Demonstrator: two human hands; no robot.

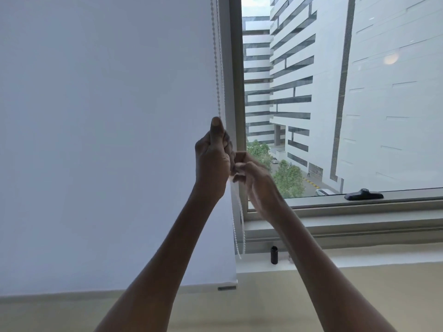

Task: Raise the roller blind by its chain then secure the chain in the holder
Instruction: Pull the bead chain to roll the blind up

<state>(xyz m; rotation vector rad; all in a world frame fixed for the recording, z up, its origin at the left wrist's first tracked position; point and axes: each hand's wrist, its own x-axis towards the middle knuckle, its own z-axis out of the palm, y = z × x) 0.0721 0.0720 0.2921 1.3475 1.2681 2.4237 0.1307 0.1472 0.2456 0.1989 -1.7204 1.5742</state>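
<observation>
A white roller blind (107, 140) covers the left window, its bottom bar (226, 287) hanging just above the sill level. A white bead chain (217, 63) runs down the blind's right edge. My left hand (212, 159) grips the chain with the thumb pointing up. Just below and to its right, my right hand (254, 174) is blurred and closed around the chain. The chain's loop (239, 238) hangs slack under both hands. A small black cylinder (274, 254), possibly the chain holder, stands on the sill below the frame.
A grey window frame (237, 92) stands right of the blind. The right pane shows tall white buildings (311, 80) and trees outside. A black window handle (364, 195) lies on the lower frame. A beige wall (359, 295) runs beneath the sill.
</observation>
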